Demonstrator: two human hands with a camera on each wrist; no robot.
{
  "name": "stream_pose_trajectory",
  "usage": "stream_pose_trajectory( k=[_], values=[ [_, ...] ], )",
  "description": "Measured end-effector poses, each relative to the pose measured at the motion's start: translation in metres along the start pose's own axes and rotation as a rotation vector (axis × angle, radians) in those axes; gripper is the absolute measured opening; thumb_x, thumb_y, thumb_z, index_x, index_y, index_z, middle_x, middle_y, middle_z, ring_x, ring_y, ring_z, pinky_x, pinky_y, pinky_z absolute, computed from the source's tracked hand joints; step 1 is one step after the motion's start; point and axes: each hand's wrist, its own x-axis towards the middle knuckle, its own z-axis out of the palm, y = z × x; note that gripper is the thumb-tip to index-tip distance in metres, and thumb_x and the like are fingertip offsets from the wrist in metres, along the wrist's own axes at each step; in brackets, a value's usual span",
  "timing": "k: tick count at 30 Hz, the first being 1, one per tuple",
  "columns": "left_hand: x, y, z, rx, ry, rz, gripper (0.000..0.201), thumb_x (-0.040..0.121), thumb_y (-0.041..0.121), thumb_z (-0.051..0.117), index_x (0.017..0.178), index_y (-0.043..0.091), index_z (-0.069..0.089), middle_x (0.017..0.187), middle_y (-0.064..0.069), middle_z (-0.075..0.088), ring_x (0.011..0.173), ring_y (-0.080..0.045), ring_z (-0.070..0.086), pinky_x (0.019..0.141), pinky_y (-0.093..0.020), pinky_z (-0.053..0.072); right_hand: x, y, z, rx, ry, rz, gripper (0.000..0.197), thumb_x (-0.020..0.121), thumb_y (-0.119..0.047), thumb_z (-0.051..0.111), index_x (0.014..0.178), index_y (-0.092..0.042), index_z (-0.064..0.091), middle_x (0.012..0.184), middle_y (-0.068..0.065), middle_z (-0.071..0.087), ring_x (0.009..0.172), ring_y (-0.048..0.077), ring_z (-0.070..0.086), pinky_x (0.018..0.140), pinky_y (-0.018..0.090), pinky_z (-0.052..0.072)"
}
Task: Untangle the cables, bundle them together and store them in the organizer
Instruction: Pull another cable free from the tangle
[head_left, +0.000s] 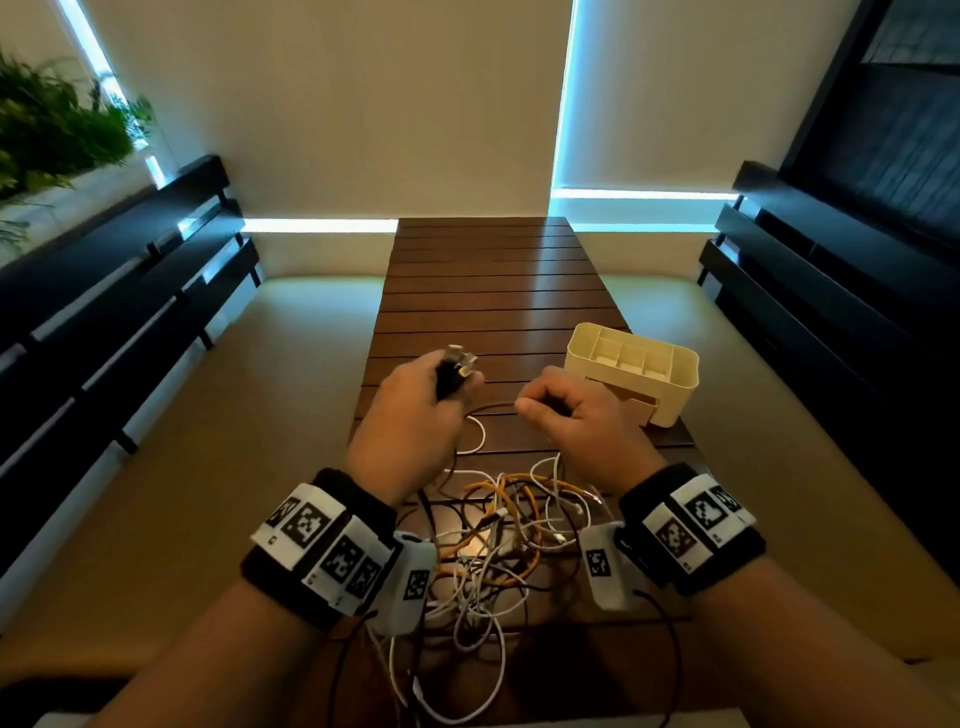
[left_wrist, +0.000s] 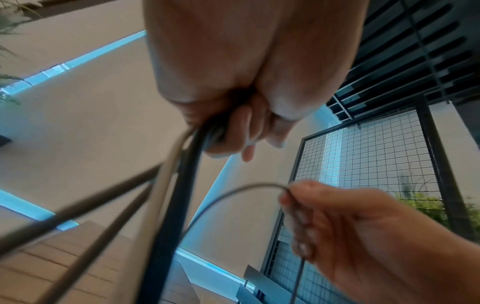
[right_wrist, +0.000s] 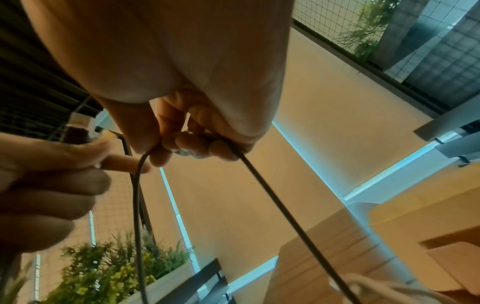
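Note:
A tangle of white, orange and dark cables lies on the near end of the wooden slatted table. My left hand is raised above it and grips a bunch of cable ends, metal plugs sticking out past the thumb. In the left wrist view several cable strands run down from its curled fingers. My right hand pinches a thin dark cable that arcs across to the left hand. The cream organizer stands just right of my right hand, its compartments showing nothing inside.
Dark slatted benches run along both sides of the table. A planter with green plants sits at the far left. The far half of the table carries nothing. A wire mesh screen stands off to the side.

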Motion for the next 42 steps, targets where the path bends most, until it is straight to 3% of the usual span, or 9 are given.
stream_pose_trajectory(
  k=[7, 13, 17, 20, 24, 29, 33, 38, 42],
  values=[
    [-0.005, 0.006, 0.000, -0.070, -0.032, 0.179, 0.028, 0.097, 0.024, 0.061, 0.071, 0.030, 0.052, 0.060, 0.014, 0.052, 0.055, 0.000, 0.046, 0.053, -0.015, 0.032, 0.004, -0.028, -0.011, 0.084, 0.083, -0.135, 0.010, 0.098, -0.022, 0.058, 0.091, -0.025, 0.064, 0.079, -0.009, 0.060, 0.072, 0.005, 0.054, 0.064, 0.013, 0.042],
    [0.002, 0.004, -0.025, -0.341, 0.145, -0.038, 0.018, 0.096, 0.026, 0.062, 0.085, 0.012, 0.065, 0.048, 0.014, 0.045, 0.050, -0.012, 0.039, 0.054, -0.030, 0.034, -0.014, 0.006, 0.000, 0.223, 0.047, 0.158, 0.018, 0.100, -0.031, 0.052, 0.089, -0.029, 0.067, 0.064, -0.016, 0.055, 0.064, 0.009, 0.051, 0.069, 0.040, 0.048],
    [-0.002, 0.002, -0.028, -0.013, -0.081, -0.108, 0.021, 0.098, 0.024, 0.061, 0.077, 0.020, 0.062, 0.059, 0.005, 0.046, 0.051, -0.008, 0.039, 0.050, -0.023, 0.032, -0.012, 0.002, -0.012, 0.224, 0.174, 0.140, 0.015, 0.098, -0.026, 0.057, 0.086, -0.025, 0.066, 0.072, -0.015, 0.059, 0.067, 0.003, 0.053, 0.068, 0.023, 0.045],
    [-0.002, 0.006, -0.024, -0.002, -0.010, -0.090, 0.012, 0.099, 0.024, 0.059, 0.095, 0.018, 0.068, 0.076, -0.002, 0.061, 0.060, -0.010, 0.049, 0.056, -0.023, 0.040, -0.007, -0.007, -0.023, 0.096, 0.183, 0.048, 0.014, 0.097, -0.021, 0.059, 0.087, -0.027, 0.065, 0.084, -0.010, 0.063, 0.076, -0.001, 0.055, 0.068, 0.009, 0.043],
    [-0.003, 0.018, -0.013, -0.051, 0.037, 0.092, 0.014, 0.096, 0.023, 0.064, 0.108, 0.021, 0.070, 0.087, 0.012, 0.066, 0.075, 0.001, 0.058, 0.071, -0.021, 0.043, -0.002, -0.015, -0.025, -0.070, 0.125, -0.081, 0.010, 0.095, -0.019, 0.062, 0.089, -0.026, 0.064, 0.083, -0.014, 0.060, 0.079, 0.001, 0.056, 0.069, 0.012, 0.040],
    [-0.007, 0.020, 0.006, -0.054, -0.139, 0.173, 0.018, 0.096, 0.028, 0.062, 0.079, 0.023, 0.060, 0.068, 0.008, 0.057, 0.061, -0.008, 0.047, 0.063, -0.036, 0.042, -0.004, -0.036, -0.023, -0.007, 0.162, -0.217, 0.010, 0.095, -0.016, 0.063, 0.091, -0.024, 0.065, 0.079, -0.014, 0.056, 0.074, 0.003, 0.052, 0.066, 0.011, 0.038],
    [-0.010, 0.027, -0.004, -0.148, 0.026, 0.191, 0.021, 0.096, 0.022, 0.064, 0.076, 0.027, 0.059, 0.058, 0.017, 0.052, 0.054, 0.000, 0.043, 0.057, -0.020, 0.036, -0.015, -0.025, -0.019, 0.064, 0.086, -0.092, 0.014, 0.101, -0.027, 0.053, 0.094, -0.028, 0.065, 0.073, -0.012, 0.055, 0.066, 0.001, 0.050, 0.060, 0.013, 0.040],
    [-0.012, 0.024, -0.023, -0.297, 0.140, 0.011, 0.014, 0.096, 0.028, 0.062, 0.085, 0.021, 0.067, 0.056, 0.013, 0.052, 0.056, -0.012, 0.046, 0.058, -0.030, 0.039, -0.029, 0.002, -0.007, 0.169, 0.058, 0.118, 0.020, 0.102, -0.032, 0.049, 0.093, -0.031, 0.066, 0.076, -0.002, 0.057, 0.071, 0.017, 0.053, 0.070, 0.047, 0.049],
    [-0.026, 0.015, -0.012, -0.013, -0.048, -0.075, 0.023, 0.098, 0.025, 0.060, 0.092, 0.004, 0.068, 0.068, 0.001, 0.054, 0.060, -0.011, 0.043, 0.053, -0.024, 0.034, -0.022, -0.003, -0.023, 0.227, 0.265, 0.116, 0.016, 0.099, -0.028, 0.055, 0.087, -0.024, 0.065, 0.067, -0.019, 0.057, 0.068, 0.003, 0.051, 0.068, 0.026, 0.044]
  ],
)
